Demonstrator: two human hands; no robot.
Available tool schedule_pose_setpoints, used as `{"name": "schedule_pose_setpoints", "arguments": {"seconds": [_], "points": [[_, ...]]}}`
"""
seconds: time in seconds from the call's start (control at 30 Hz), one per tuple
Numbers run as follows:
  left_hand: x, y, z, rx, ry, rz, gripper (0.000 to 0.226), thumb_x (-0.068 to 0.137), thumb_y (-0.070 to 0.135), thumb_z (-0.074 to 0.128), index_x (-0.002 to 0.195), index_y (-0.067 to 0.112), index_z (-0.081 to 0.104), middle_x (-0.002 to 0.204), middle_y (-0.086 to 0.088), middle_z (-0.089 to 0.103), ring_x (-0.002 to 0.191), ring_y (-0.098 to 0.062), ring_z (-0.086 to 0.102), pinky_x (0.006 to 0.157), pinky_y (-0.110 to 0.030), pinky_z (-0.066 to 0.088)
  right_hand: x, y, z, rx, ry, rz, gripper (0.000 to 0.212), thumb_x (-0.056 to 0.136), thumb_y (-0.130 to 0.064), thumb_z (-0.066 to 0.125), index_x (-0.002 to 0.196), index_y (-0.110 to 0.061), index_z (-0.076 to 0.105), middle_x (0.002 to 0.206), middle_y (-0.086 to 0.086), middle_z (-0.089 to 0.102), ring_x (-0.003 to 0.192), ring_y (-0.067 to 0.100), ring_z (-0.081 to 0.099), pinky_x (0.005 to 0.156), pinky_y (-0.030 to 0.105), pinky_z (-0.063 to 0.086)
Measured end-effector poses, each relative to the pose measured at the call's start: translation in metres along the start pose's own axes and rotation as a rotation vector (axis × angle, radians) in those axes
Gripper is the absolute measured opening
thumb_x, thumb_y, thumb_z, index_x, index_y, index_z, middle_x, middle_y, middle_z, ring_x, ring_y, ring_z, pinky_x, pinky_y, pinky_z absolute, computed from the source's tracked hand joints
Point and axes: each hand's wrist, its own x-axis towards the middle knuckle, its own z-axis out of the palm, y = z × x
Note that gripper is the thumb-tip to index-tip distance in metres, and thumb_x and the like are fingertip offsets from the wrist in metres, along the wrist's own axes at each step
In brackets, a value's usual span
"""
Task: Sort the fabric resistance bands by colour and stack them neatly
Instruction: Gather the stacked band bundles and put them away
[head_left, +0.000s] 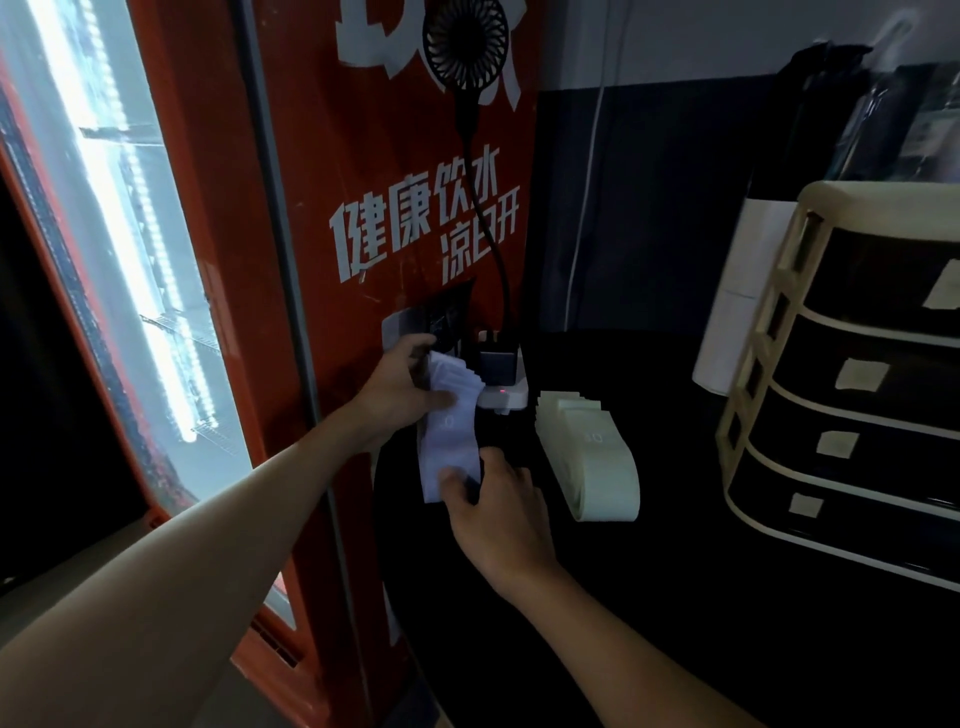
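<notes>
Together both hands, left hand (397, 387) and right hand (496, 512), grip the lilac bands (451, 431).

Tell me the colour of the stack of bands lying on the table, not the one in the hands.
Pale green stack, shown in the head view.

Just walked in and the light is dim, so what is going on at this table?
A person is sorting fabric resistance bands by colour on a black table. Both hands grip a stack of pale lilac fabric bands: the left hand at its far end, the right hand at its near end. A finished-looking stack of pale green fabric bands lies to the right, untouched, beside a cream drawer unit.
</notes>
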Motion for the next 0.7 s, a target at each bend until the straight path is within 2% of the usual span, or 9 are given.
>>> {"name": "schedule_pose_setpoints", "arguments": {"seconds": [0.07, 0.13, 0.2, 0.27, 0.3, 0.4, 0.5, 0.6, 0.7], "points": [[-0.008, 0.013, -0.004, -0.05, 0.01, 0.035, 0.076, 0.079, -0.002, 0.078, 0.142, 0.021, 0.042, 0.114, 0.009, 0.051, 0.101, -0.004, 0.055, 0.065, -0.012, 0.052, 0.0, -0.003, -0.002, 0.06, 0.0, 0.015, 0.054, 0.078, -0.073, 0.037, 0.107, -0.029, 0.048, 0.108, -0.002, 0.058, 0.099, 0.021, 0.056, 0.085, 0.043, 0.051], [-0.019, 0.028, -0.009, -0.111, 0.023, 0.075, 0.072, 0.078, 0.001, 0.08, 0.135, 0.027, 0.046, 0.121, 0.002, 0.054, 0.11, -0.012, 0.058, 0.075, -0.023, 0.057, 0.0, -0.004, -0.004, 0.158, -0.016, 0.037, 0.054, 0.075, -0.075, 0.044, 0.108, -0.031, 0.047, 0.105, -0.008, 0.06, 0.095, 0.016, 0.06, 0.081, 0.042, 0.053], [-0.033, 0.043, -0.012, -0.125, 0.022, 0.133, 0.067, 0.077, 0.001, 0.081, 0.128, 0.032, 0.049, 0.125, -0.001, 0.055, 0.113, -0.015, 0.058, 0.084, -0.033, 0.058, 0.0, -0.006, -0.009, 0.319, -0.049, 0.06, 0.066, 0.071, -0.072, 0.056, 0.123, -0.033, 0.045, 0.113, -0.011, 0.062, 0.101, 0.013, 0.062, 0.087, 0.039, 0.054], [-0.048, 0.058, -0.013, -0.121, 0.004, 0.199, 0.065, 0.078, 0.0, 0.08, 0.123, 0.037, 0.05, 0.125, -0.001, 0.057, 0.114, -0.016, 0.059, 0.09, -0.035, 0.057, -0.002, -0.007, -0.016, 0.546, -0.06, 0.069, 0.086, 0.065, -0.066, 0.067, 0.138, -0.035, 0.036, 0.124, -0.011, 0.059, 0.111, 0.011, 0.06, 0.095, 0.037, 0.052], [-0.056, 0.065, -0.012, -0.117, 0.0, 0.224, 0.066, 0.078, 0.0, 0.08, 0.123, 0.037, 0.05, 0.123, -0.001, 0.058, 0.113, -0.015, 0.06, 0.091, -0.034, 0.056, -0.004, -0.008, -0.023, 0.643, -0.072, 0.06, 0.087, 0.068, -0.059, 0.072, 0.142, -0.036, 0.033, 0.127, -0.01, 0.058, 0.112, 0.01, 0.06, 0.097, 0.035, 0.051], [-0.078, 0.086, -0.01, -0.158, -0.011, 0.259, 0.067, 0.078, -0.001, 0.08, 0.127, 0.032, 0.05, 0.12, -0.002, 0.06, 0.109, -0.016, 0.063, 0.091, -0.035, 0.057, -0.014, -0.006, -0.045, 0.799, -0.158, 0.056, 0.069, 0.08, -0.04, 0.077, 0.137, -0.036, 0.038, 0.125, -0.009, 0.061, 0.107, 0.008, 0.064, 0.094, 0.032, 0.053], [-0.097, 0.105, 0.0, -0.224, -0.059, 0.263, 0.068, 0.078, -0.002, 0.079, 0.131, 0.028, 0.048, 0.12, -0.003, 0.061, 0.106, -0.011, 0.064, 0.091, -0.037, 0.057, -0.031, -0.001, -0.066, 0.875, -0.23, 0.096, 0.059, 0.074, -0.04, 0.08, 0.126, -0.031, 0.054, 0.117, -0.004, 0.069, 0.103, 0.016, 0.068, 0.094, 0.041, 0.055], [-0.114, 0.119, 0.016, -0.305, -0.1, 0.234, 0.072, 0.077, -0.003, 0.079, 0.132, 0.03, 0.048, 0.121, -0.006, 0.061, 0.102, -0.009, 0.066, 0.088, -0.037, 0.058, -0.051, 0.009, -0.096, 0.828, -0.234, 0.073, 0.033, 0.085, -0.028, 0.073, 0.115, -0.024, 0.061, 0.111, -0.001, 0.071, 0.1, 0.018, 0.069, 0.092, 0.041, 0.056], [-0.132, 0.13, 0.037, -0.411, -0.168, 0.138, 0.076, 0.07, 0.003, 0.081, 0.133, 0.033, 0.049, 0.117, -0.006, 0.065, 0.104, -0.019, 0.069, 0.085, -0.037, 0.059, -0.071, 0.028, -0.145, 0.725, -0.282, 0.041, 0.03, 0.087, -0.022, 0.07, 0.115, -0.019, 0.061, 0.113, 0.002, 0.07, 0.101, 0.02, 0.069, 0.089, 0.036, 0.056]]}}
